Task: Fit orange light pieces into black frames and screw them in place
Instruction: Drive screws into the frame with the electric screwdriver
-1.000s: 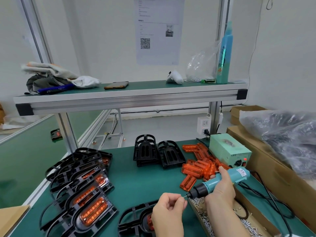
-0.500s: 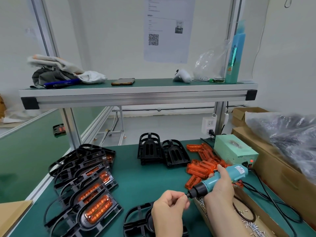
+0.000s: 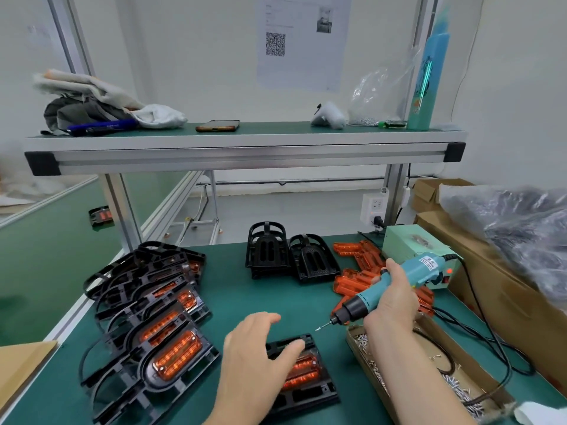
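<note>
A black frame [image 3: 310,391] with an orange light piece [image 3: 302,372] seated in it lies on the green mat near the front. My left hand [image 3: 254,354] rests over its left part, fingers spread, thumb on its top edge. My right hand [image 3: 394,299] grips a teal electric screwdriver [image 3: 383,289]; a screw sits on its bit tip [image 3: 322,327], which hovers just above and right of the frame. Loose orange light pieces [image 3: 356,271] are heaped behind the screwdriver. Two empty black frames [image 3: 288,256] stand at the back centre.
A stack of assembled frames [image 3: 153,326] fills the left side. A cardboard tray of screws [image 3: 408,366] lies at the right front, beside the screwdriver's cable. A green power box [image 3: 411,243], cardboard boxes and a plastic bag [image 3: 521,228] line the right. A shelf [image 3: 245,148] spans overhead.
My left hand let go of the screwdriver's tip and dropped onto the frame, fingers opened. The screwdriver now carries a screw on its bit. The view tilted down.
</note>
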A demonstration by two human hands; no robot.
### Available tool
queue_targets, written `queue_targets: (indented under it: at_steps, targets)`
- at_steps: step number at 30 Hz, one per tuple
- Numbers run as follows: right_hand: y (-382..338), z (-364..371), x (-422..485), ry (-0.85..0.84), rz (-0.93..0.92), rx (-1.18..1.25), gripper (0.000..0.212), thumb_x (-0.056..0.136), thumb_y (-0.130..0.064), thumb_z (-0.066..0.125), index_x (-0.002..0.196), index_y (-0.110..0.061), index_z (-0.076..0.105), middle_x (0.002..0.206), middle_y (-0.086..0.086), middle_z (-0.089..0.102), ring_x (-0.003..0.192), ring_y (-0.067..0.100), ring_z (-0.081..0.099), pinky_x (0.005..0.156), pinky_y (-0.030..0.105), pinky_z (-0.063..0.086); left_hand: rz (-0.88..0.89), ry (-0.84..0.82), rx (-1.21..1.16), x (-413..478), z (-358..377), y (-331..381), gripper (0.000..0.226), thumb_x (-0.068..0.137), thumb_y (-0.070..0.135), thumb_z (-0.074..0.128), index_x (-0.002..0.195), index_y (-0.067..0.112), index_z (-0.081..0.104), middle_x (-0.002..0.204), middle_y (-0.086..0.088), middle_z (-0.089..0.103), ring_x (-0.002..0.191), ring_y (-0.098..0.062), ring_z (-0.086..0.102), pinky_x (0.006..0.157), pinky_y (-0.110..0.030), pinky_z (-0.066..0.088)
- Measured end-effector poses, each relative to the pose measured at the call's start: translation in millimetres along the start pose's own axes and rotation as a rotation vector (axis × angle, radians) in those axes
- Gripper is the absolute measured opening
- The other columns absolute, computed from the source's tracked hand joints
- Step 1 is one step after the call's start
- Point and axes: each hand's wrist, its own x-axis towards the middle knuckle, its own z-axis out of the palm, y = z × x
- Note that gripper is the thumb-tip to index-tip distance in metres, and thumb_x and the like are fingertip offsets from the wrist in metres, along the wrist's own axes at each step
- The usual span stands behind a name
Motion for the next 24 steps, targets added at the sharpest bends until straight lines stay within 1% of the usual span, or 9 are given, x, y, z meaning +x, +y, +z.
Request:
queue_targets:
  at_steps: [3, 5, 7, 10, 13, 16, 18, 21, 24]
  targets:
    - [2, 1, 0, 0.001, -0.016, -0.024, 0.038, 0.083, -0.029, 0.08, 0.113, -0.014, 0.061, 0.083, 0.0, 0.063, 0.055, 0.005, 0.061, 0.052, 0.024, 0.051, 0.029, -0.347, 0.419, 6, -15, -9, 0.109, 0.052, 0.099, 0.036, 0.143, 0.04, 0.038, 0.14, 0.024, 0.036, 0.141, -0.005, 0.021, 0.118, -0.035, 0.009]
    - [3, 2, -1, 0.008, -0.023, -0.029, 0.041, 0.083, -0.029, 0.081, 0.116, -0.015, 0.06, 0.084, -0.001, 0.063, 0.053, 0.002, 0.062, 0.045, 0.019, 0.05, -0.037, -0.588, 0.523, 8, -17, -13, 0.133, 0.042, 0.098, 0.042, 0.155, 0.034, 0.017, 0.158, 0.012, 0.02, 0.15, -0.013, 0.007, 0.121, -0.048, -0.002]
    - [5, 3, -2, 0.006, -0.034, -0.043, 0.044, 0.082, -0.031, 0.081, 0.118, -0.016, 0.06, 0.084, -0.001, 0.062, 0.058, 0.005, 0.062, 0.042, 0.017, 0.048, -0.071, -0.675, 0.541, 9, -15, -17, 0.138, 0.041, 0.089, 0.053, 0.157, 0.031, 0.006, 0.162, 0.01, 0.011, 0.151, -0.015, 0.002, 0.121, -0.052, -0.005]
    - [9, 2, -4, -0.029, -0.066, -0.048, 0.042, 0.082, -0.031, 0.081, 0.116, -0.018, 0.06, 0.084, -0.002, 0.062, 0.056, 0.003, 0.063, 0.046, 0.018, 0.05, -0.014, -0.625, 0.522, 11, -12, -22, 0.133, 0.044, 0.08, 0.062, 0.157, 0.032, 0.009, 0.162, 0.013, 0.015, 0.149, -0.012, 0.012, 0.122, -0.05, 0.001]
    - [12, 3, -9, -0.115, -0.122, -0.083, 0.031, 0.084, -0.029, 0.08, 0.108, -0.019, 0.062, 0.081, -0.002, 0.061, 0.056, 0.001, 0.061, 0.048, 0.019, 0.05, 0.044, -0.589, 0.436, 10, -7, -24, 0.129, 0.045, 0.08, 0.065, 0.155, 0.041, 0.01, 0.161, 0.02, 0.014, 0.148, -0.013, 0.011, 0.121, -0.048, 0.004]
    - [16, 7, -16, -0.216, -0.196, -0.116, 0.021, 0.086, -0.024, 0.078, 0.099, -0.02, 0.061, 0.062, -0.011, 0.061, 0.05, 0.0, 0.058, 0.048, 0.02, 0.049, 0.05, -0.577, 0.353, 10, -1, -28, 0.127, 0.045, 0.078, 0.069, 0.154, 0.048, 0.01, 0.158, 0.03, 0.01, 0.147, -0.015, 0.007, 0.12, -0.046, 0.013]
    - [19, 10, -20, -0.269, -0.236, -0.157, 0.019, 0.088, -0.022, 0.077, 0.099, -0.019, 0.061, 0.056, -0.013, 0.059, 0.052, 0.003, 0.056, 0.054, 0.025, 0.049, 0.033, -0.595, 0.248, 10, 0, -33, 0.128, 0.046, 0.076, 0.073, 0.154, 0.048, 0.011, 0.155, 0.036, 0.005, 0.146, -0.011, 0.004, 0.12, -0.042, 0.018]
    - [23, 14, -26, -0.347, -0.293, -0.201, 0.016, 0.088, -0.02, 0.076, 0.095, -0.018, 0.061, 0.061, -0.005, 0.058, 0.056, 0.011, 0.053, 0.061, 0.033, 0.047, -0.008, -0.548, 0.127, 6, 2, -39, 0.137, 0.041, 0.079, 0.077, 0.155, 0.044, 0.008, 0.153, 0.034, -0.006, 0.145, -0.003, -0.002, 0.12, -0.036, 0.02]
    - [26, 17, -33, -0.399, -0.341, -0.229, 0.019, 0.082, -0.026, 0.078, 0.09, -0.019, 0.061, 0.061, -0.004, 0.057, 0.055, 0.011, 0.053, 0.057, 0.029, 0.045, -0.046, -0.472, 0.096, -1, 4, -45, 0.14, 0.039, 0.083, 0.075, 0.156, 0.037, 0.011, 0.15, 0.025, 0.006, 0.144, -0.005, 0.009, 0.116, -0.03, 0.025]
